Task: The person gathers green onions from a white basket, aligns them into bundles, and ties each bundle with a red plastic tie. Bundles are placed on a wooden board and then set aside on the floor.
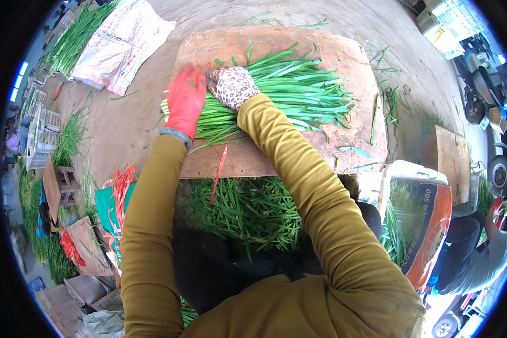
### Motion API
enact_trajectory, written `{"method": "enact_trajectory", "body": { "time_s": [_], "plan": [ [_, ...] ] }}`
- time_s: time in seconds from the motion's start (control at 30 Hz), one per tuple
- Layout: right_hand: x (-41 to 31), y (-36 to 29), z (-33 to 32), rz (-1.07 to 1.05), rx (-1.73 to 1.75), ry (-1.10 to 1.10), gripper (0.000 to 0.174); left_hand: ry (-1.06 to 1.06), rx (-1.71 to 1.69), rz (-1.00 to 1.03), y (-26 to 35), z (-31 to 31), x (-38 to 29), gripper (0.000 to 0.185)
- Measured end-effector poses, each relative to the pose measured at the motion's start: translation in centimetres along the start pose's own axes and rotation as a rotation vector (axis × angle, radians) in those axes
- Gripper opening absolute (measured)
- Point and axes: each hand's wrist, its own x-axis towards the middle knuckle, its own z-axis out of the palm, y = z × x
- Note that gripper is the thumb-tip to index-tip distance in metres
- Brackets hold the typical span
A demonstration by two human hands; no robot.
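Note:
Long green leafy stalks, like garlic chives (304, 91), lie across a wooden board (253, 158), their pale ends to the left and leaf tips to the right. My left hand (186, 99), in a red glove, rests flat over the stalks near the pale ends; its fingers are slightly blurred. Beside it my right hand (233, 86), in a leopard-print glove, lies on top of the stalks with bent fingers; whether it grips them is hidden. A red plastic strip (219, 173) comes out from under the stalks and hangs over the board's near edge.
Cut green leaves (245, 211) are heaped below the board. At the left are red strips (121, 190) on a green surface and a white woven sack (124, 42) beside more stalks. On the right stand an open sack of greens (422, 219) and another person (477, 253).

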Motion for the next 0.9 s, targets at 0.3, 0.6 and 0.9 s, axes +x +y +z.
{"method": "enact_trajectory", "body": {
  "time_s": [0.3,0.6,0.9],
  "plan": [
    [4.8,5.6,-2.0,0.226,0.953,0.010,0.025,-0.226,0.105,-0.113,-1.1,1.6,-0.4,0.042],
    [9.7,2.9,0.1,0.186,-0.084,-0.371,0.038,-0.145,0.110,-0.107,-1.0,2.0,-0.3,0.044],
    [7.6,1.1,-1.2,0.041,0.171,-0.150,0.036,-0.204,-0.081,-0.234,-1.6,1.4,0.5,0.035]
  ]
}}
